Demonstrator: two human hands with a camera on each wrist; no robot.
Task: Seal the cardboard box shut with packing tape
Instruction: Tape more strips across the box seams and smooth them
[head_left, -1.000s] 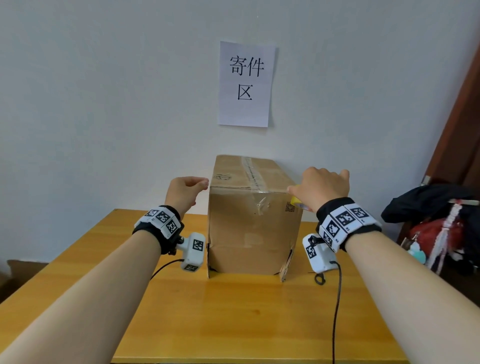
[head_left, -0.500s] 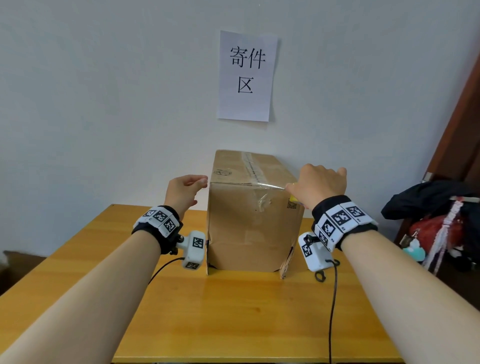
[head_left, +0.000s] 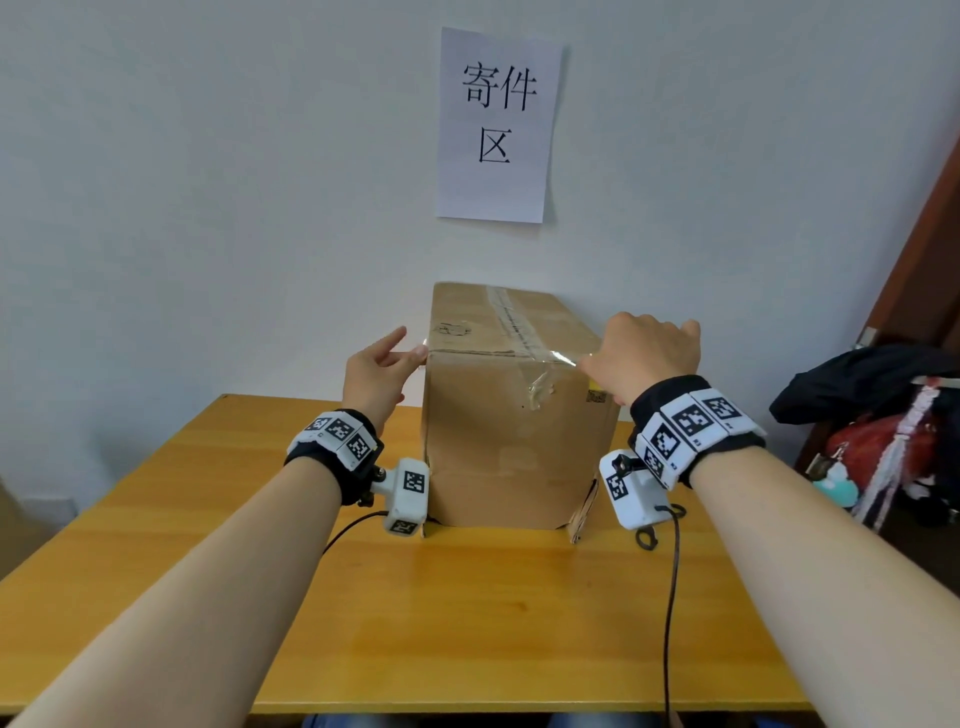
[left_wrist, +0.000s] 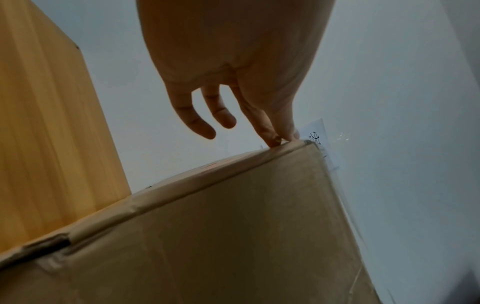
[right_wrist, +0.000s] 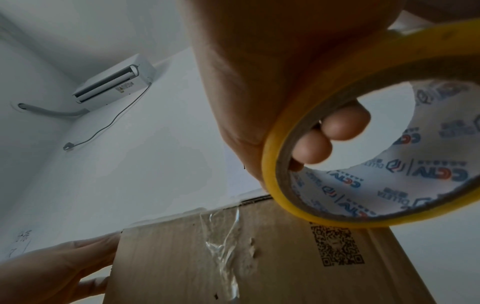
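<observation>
A closed cardboard box (head_left: 514, 441) stands upright on the wooden table (head_left: 467, 623), with old clear tape along its top seam and crumpled down its front. My left hand (head_left: 379, 374) is at the box's top left front corner, where thumb and a finger pinch the end of a clear tape strip (head_left: 550, 357) at the edge (left_wrist: 281, 137). The strip runs along the front top edge to my right hand (head_left: 644, 353) at the top right corner. That hand grips a yellow-edged tape roll (right_wrist: 363, 164), fingers through its core; the head view shows only a yellow sliver.
The box stands close to a white wall bearing a paper sign (head_left: 498, 124). Dark clothing and a red bag (head_left: 872, 405) lie beyond the table's right edge. Wrist camera cables trail over the table in front of the box. An air conditioner (right_wrist: 114, 82) hangs high on the wall.
My left hand has moved in from beside the box to its top left corner. The clear strip now reaches across the front top edge. My right hand stays at the right corner.
</observation>
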